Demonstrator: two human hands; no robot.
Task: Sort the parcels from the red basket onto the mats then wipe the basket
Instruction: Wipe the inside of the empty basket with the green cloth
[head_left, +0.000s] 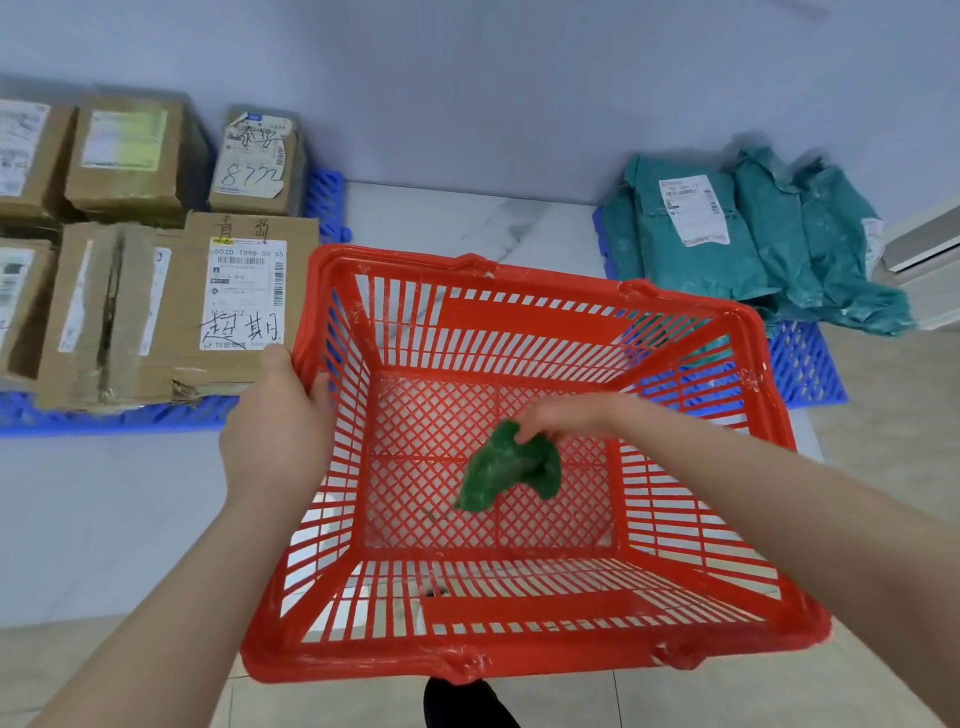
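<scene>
The red basket (519, 457) has no parcels left in it, so by my reading the sorting is done and the wiping is under way. It sits tilted toward the camera, between the two blue mats, and whether it rests on the floor or is held up I cannot tell.

The left hand (275, 421) grips the left rim: its fingers (320, 387) curl over the edge into the basket, with the thumb on the outside. The right hand (558, 418) reaches down inside, and its fingers are closed on a crumpled green cloth (511, 467) that hangs just below them, touching or almost touching the mesh bottom.

From the right fingers, bare mesh spreads on every side. The basket's long axis runs left to right, so most of the unwiped bottom lies to either side of the cloth. The right hand is the only one near it. The four slatted walls rise close around the fingers and limit any sweep, and the corners look hardest to reach.

Beyond the left fingers, cardboard boxes (156, 291) crowd the left mat (104, 415), nearly touching the rim. Teal mail bags (753, 244) lie on the right mat (805, 364), further off.
</scene>
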